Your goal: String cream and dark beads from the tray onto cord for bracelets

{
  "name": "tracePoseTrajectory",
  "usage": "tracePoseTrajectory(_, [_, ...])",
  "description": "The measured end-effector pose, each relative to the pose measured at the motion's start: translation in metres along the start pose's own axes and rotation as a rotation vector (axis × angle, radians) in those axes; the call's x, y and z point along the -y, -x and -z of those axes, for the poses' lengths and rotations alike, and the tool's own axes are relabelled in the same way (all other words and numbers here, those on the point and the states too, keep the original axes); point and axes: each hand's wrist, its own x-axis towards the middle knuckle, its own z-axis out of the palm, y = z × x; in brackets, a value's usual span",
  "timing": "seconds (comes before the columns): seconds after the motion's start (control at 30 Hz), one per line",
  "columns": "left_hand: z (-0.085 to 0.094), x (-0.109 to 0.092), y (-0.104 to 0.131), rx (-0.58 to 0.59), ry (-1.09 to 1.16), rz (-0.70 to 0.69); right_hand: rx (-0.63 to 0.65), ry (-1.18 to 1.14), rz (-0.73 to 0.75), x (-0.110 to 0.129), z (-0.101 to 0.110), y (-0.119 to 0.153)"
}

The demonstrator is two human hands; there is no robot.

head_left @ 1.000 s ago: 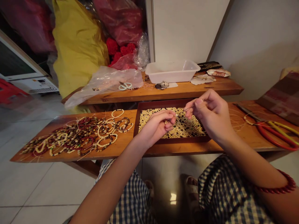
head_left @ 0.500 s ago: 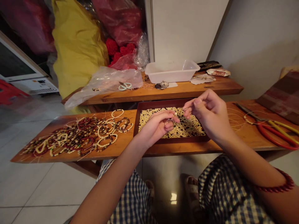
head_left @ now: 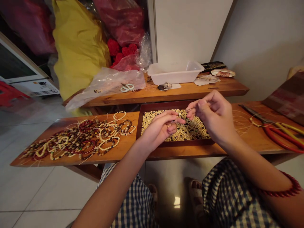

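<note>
Over the tray my left hand (head_left: 163, 124) has its fingers curled, with a small pale bead (head_left: 180, 114) at the fingertips. My right hand (head_left: 210, 110) is closed in a pinch on a thin, needle-like wire (head_left: 190, 109), whose tip points toward the left fingertips. Below both hands lies a dark red tray (head_left: 139, 126), spread with small yellowish and dark beads (head_left: 190, 129). A pale thread (head_left: 241, 122) lies on the bench to the right of my right hand, with a short row of light beads (head_left: 255, 122) on it.
Many strung bead loops (head_left: 78, 136) are heaped on the left of the wooden bench (head_left: 133, 155). Large scissors (head_left: 282, 134) with red and yellow handles lie right. On the rear bench are a white plastic tub (head_left: 175, 74), small scissors (head_left: 127, 88) and a clear bag (head_left: 106, 82).
My left fingers have extended slightly to the right, and the bead at their tips has shifted a little. My right hand keeps its pinch almost in place.
</note>
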Motion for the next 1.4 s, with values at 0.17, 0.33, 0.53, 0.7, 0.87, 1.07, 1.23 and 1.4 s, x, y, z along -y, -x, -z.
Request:
tracePoseTrajectory(0.17, [0.0013,0.0006,-0.0017,-0.011,0.0,-0.001,-0.015,0.004,0.001,0.0013,0.0011,0.0001])
tracePoseTrajectory(0.33, [0.0005,0.0004,-0.001,-0.049,-0.076,-0.022,-0.026,0.034,0.0,0.0017,0.0028,-0.0002])
tracePoseTrajectory(0.53, [-0.0055,0.0008,0.001,-0.184,-0.273,-0.12,-0.09,0.135,0.017,0.0034,0.0001,0.001])
tracePoseTrajectory(0.7, [-0.0057,0.0016,0.0004,-0.189,-0.3,-0.128,0.036,-0.011,-0.063,0.0013,0.0006,-0.0003])
tracePoseTrajectory(0.87, [-0.0034,0.0022,-0.0004,-0.158,-0.28,-0.121,0.141,-0.088,-0.196,0.0,0.0036,-0.0035])
tracePoseTrajectory(1.07, [-0.0021,0.0039,-0.0024,-0.132,-0.24,-0.107,0.113,0.007,-0.133,0.0017,0.0026,-0.0033])
tracePoseTrajectory(1.23, [-0.0035,0.0034,-0.0028,-0.161,-0.227,-0.071,0.048,0.048,-0.066,0.0009,-0.0021,-0.0023])
tracePoseTrajectory(1.4, [-0.0026,0.0029,-0.0022,-0.113,-0.213,-0.076,0.028,0.047,-0.051,-0.0002,-0.0043,-0.0028])
